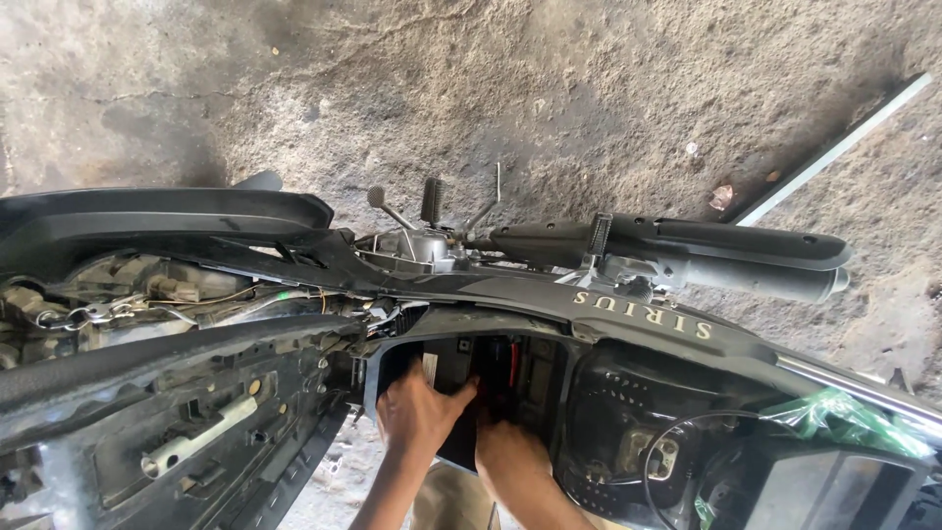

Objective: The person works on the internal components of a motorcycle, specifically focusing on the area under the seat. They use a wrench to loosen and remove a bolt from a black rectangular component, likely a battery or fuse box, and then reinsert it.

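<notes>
Left hand (420, 410): fingers spread flat against the black box-shaped battery (461, 393), pressing it, no closed grip visible.
Right hand (510, 451): at 5 o'clock of the left, fingertips tucked under the battery's lower edge; grip cannot be told.
Battery position: inside the open black plastic under-seat compartment (549, 363), partly seated.
Red cable (511, 363): just beside the battery, at 1 o'clock of the right hand.
Risk: cable pinched or terminals shorted if the battery shifts sideways; slip likely with this flat hold.
Silver exhaust (756, 280): at 2 o'clock, well apart.
</notes>
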